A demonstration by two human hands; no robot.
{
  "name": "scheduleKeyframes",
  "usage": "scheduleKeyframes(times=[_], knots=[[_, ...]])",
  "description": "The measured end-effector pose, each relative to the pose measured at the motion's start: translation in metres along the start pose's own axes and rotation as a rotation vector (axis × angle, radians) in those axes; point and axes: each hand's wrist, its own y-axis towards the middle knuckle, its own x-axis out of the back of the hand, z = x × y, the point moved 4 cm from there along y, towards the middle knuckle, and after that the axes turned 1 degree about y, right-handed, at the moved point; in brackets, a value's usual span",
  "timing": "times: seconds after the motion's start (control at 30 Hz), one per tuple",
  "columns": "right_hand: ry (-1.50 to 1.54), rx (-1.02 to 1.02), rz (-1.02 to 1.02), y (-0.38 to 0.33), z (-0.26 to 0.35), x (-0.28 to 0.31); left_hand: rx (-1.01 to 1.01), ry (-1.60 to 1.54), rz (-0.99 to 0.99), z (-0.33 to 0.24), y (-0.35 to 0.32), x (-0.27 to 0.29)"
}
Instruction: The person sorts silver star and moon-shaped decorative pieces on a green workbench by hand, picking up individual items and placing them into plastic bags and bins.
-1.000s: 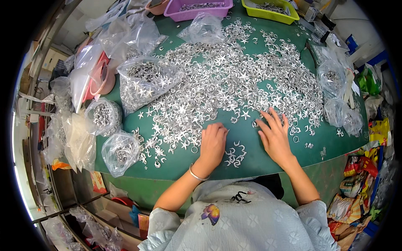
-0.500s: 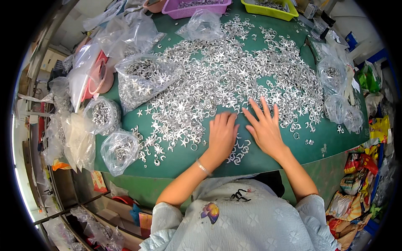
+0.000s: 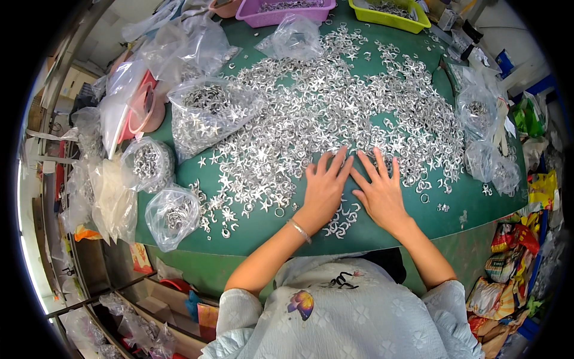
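Observation:
A wide heap of small silvery metal pieces point(image 3: 311, 107), many shaped like stars, crescents and rings, is spread over the green tabletop point(image 3: 263, 230). At its near edge lies my left hand point(image 3: 324, 186), palm down with fingers apart, the fingertips touching the pieces. Beside it my right hand point(image 3: 379, 194) rests palm down, fingers spread, its tips also among the pieces. Neither hand holds anything that I can see. A small group of curved metal pieces point(image 3: 343, 221) sits close to the table's front edge, partly hidden by my left hand.
Clear plastic bags of metal pieces point(image 3: 209, 113) stand at the left, with a pink bucket point(image 3: 156, 116) behind. Purple point(image 3: 257, 20) and yellow-green point(image 3: 388, 23) trays hold more pieces at the far edge. Other filled bags point(image 3: 481, 157) lie at the right.
My left hand has moved forward and slightly right, its curled fingers now stretched out onto the heap's edge. My right hand has shifted slightly, staying spread.

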Motion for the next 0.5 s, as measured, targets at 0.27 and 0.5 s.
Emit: scheduleKeyframes(times=[0.27, 0.5], knots=[[-0.199, -0.273, -0.134, -0.025, -0.075, 0.007, -0.110, -0.165, 0.143, 0.002, -0.035, 0.004], [-0.136, -0.263, -0.313, 0.009, -0.049, 0.017, 0.008, -0.441, 0.087, -0.010, -0.049, 0.009]])
